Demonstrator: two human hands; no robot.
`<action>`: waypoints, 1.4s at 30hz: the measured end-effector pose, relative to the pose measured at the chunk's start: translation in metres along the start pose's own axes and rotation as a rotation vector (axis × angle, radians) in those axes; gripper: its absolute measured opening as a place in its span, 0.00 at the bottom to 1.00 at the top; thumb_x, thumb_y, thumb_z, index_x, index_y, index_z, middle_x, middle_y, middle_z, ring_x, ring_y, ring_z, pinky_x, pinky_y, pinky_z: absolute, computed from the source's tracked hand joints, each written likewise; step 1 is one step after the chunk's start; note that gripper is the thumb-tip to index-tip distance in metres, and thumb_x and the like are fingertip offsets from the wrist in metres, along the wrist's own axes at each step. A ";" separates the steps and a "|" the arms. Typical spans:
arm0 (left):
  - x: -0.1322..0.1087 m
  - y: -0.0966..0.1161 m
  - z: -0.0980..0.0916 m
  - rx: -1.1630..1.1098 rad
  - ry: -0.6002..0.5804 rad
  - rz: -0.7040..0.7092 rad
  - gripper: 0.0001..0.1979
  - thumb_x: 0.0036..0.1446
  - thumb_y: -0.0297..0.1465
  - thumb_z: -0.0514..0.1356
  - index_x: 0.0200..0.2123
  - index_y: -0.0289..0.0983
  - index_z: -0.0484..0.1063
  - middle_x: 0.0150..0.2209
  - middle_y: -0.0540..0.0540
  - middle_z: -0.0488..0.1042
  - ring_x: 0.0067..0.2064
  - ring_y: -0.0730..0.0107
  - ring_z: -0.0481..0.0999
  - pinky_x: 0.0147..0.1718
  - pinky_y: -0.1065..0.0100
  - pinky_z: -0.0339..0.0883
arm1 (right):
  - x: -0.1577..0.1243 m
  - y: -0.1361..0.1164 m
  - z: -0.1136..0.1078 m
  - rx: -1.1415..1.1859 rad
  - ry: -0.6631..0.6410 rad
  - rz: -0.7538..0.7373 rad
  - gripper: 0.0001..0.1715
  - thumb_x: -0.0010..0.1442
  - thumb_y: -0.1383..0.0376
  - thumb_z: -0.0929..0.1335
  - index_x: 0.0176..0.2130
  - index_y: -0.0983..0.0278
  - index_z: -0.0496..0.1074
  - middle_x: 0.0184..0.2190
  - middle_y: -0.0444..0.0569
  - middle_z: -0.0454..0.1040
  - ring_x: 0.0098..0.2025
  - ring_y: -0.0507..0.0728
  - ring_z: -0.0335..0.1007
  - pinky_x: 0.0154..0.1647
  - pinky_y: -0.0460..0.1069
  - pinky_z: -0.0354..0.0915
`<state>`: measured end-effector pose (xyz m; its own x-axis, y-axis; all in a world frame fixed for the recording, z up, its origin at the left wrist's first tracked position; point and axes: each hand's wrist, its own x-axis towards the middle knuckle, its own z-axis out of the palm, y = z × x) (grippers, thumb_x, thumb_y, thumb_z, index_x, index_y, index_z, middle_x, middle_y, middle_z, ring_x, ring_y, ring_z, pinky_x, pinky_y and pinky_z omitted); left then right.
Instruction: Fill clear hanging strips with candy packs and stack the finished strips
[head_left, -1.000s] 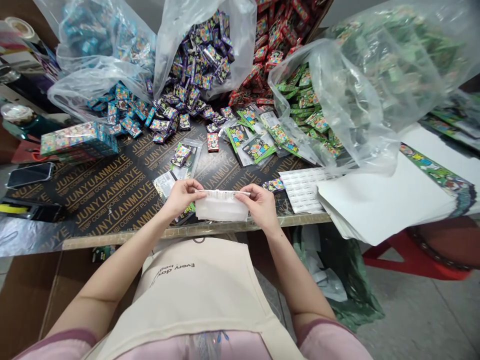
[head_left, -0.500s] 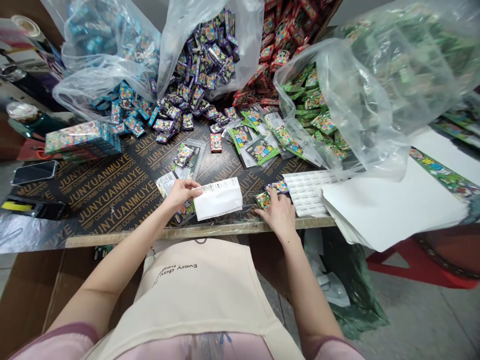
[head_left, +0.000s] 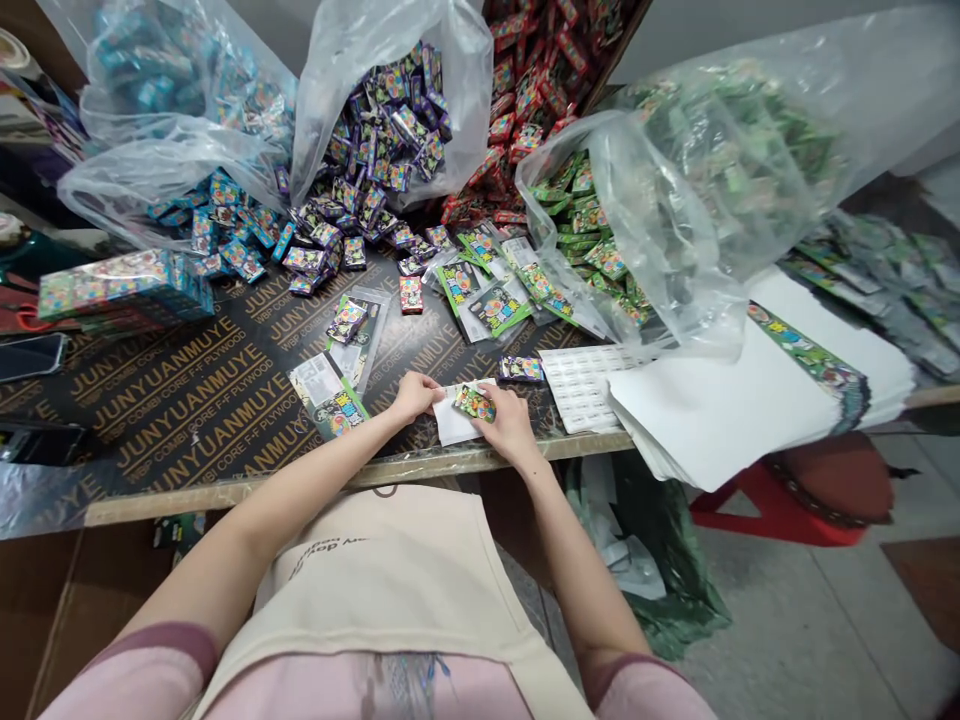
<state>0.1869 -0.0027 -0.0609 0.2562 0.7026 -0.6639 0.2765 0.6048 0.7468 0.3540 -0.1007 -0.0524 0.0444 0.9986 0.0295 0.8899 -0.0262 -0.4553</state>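
Observation:
My left hand (head_left: 418, 397) pinches the left edge of a small white sheet (head_left: 452, 428) near the table's front edge. Between the fingers of my right hand (head_left: 511, 424) is a small green packet (head_left: 475, 402), held against the face of that sheet. Just above my right hand lies a purple packet (head_left: 520, 369) on the table. A printed sticker sheet (head_left: 585, 385) rests to its right. Left of my hands are a flat printed pouch (head_left: 328, 393) and a clear zip bag (head_left: 373, 335) with another purple packet (head_left: 347, 320) on top.
Plastic bags of blue packets (head_left: 225, 225), purple packets (head_left: 390, 130) and green packets (head_left: 585, 215) line the back, with heaped red packets (head_left: 517, 120) between. A stack of white card (head_left: 675, 410) overhangs the front edge at right. A lone red packet (head_left: 411, 295) lies mid-table.
My right hand has picked up the green packet from beside the purple one and brought it left onto the white sheet. My left hand has moved right with the sheet. The view has shifted slightly.

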 end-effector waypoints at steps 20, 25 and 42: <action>-0.001 -0.007 -0.022 -0.014 -0.065 0.012 0.06 0.52 0.25 0.63 0.25 0.30 0.72 0.17 0.49 0.74 0.19 0.75 0.75 0.19 0.78 0.69 | 0.041 -0.010 0.044 0.216 0.185 -0.191 0.11 0.61 0.67 0.63 0.30 0.63 0.73 0.32 0.51 0.73 0.39 0.59 0.64 0.42 0.54 0.61; 0.000 -0.008 -0.022 -0.016 -0.075 0.015 0.08 0.52 0.27 0.65 0.24 0.30 0.71 0.17 0.49 0.73 0.19 0.77 0.74 0.20 0.79 0.69 | 0.039 -0.014 0.038 0.472 0.300 0.002 0.10 0.62 0.64 0.62 0.43 0.63 0.68 0.36 0.50 0.72 0.35 0.56 0.67 0.39 0.52 0.65; -0.005 -0.007 -0.016 -0.006 -0.048 0.059 0.08 0.54 0.25 0.63 0.24 0.30 0.72 0.17 0.49 0.72 0.18 0.76 0.73 0.23 0.74 0.70 | 0.044 -0.027 0.048 0.697 0.157 0.008 0.27 0.56 0.66 0.64 0.56 0.61 0.64 0.32 0.45 0.71 0.33 0.55 0.68 0.39 0.52 0.67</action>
<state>0.1686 -0.0047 -0.0623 0.3158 0.7184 -0.6198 0.2540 0.5654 0.7847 0.3100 -0.0542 -0.0809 0.1611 0.9787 0.1271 0.3945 0.0542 -0.9173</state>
